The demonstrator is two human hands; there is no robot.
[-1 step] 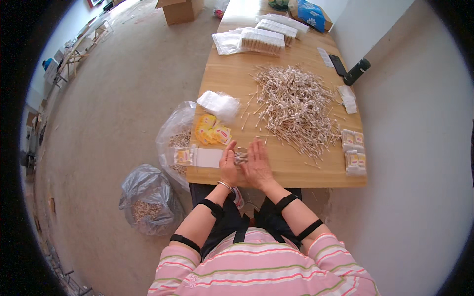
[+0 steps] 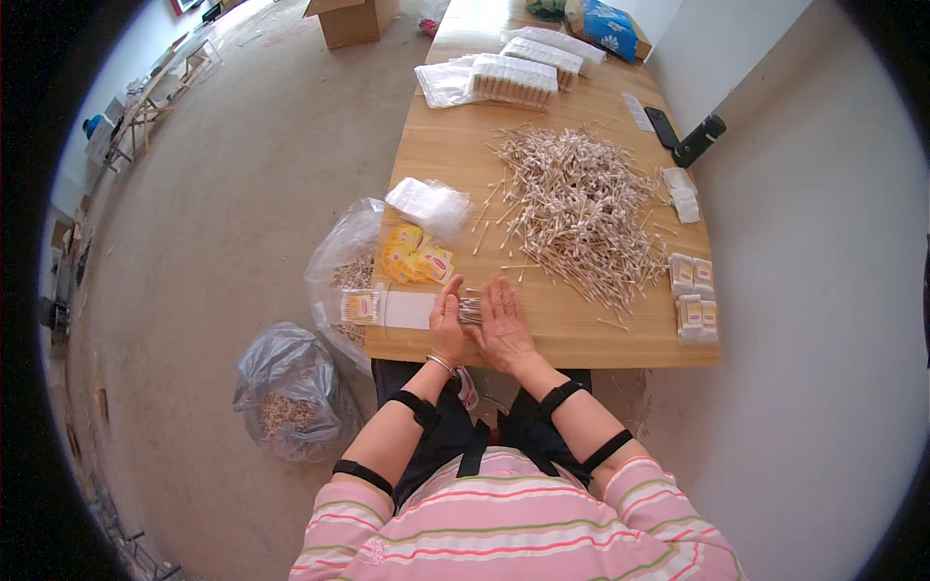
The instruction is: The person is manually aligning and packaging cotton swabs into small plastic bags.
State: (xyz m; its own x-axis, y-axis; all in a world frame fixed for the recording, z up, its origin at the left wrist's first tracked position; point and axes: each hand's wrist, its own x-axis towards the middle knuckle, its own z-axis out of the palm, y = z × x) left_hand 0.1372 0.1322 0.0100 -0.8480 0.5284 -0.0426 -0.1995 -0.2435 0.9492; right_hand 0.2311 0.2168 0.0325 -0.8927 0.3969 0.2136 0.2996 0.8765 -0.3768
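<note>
Between my two hands lies a small row of cotton swabs [image 2: 470, 310] on the table. My left hand [image 2: 448, 324] stands on edge at their left end, fingers stretched out. My right hand [image 2: 502, 327] rests flat at their right end with its fingers extended, slightly blurred. Left of my left hand is a white flat strip [image 2: 410, 311]. A clear pack of swabs with a yellow label [image 2: 361, 307] sits at the strip's left end, by the table edge. Yellow printed cards [image 2: 415, 257] lie in a heap just beyond the strip.
A large pile of loose swabs [image 2: 581, 208] covers the table's middle. Filled packs [image 2: 693, 276] sit at the right edge, clear bags [image 2: 428, 205] at left. Bundled packs [image 2: 513, 79], a phone [image 2: 662, 128] and a dark bottle [image 2: 699, 141] lie farther off. A grey bag [image 2: 291, 373] stands on the floor.
My right hand has shifted slightly left, toward my left hand and against the swabs. My left hand stays in place.
</note>
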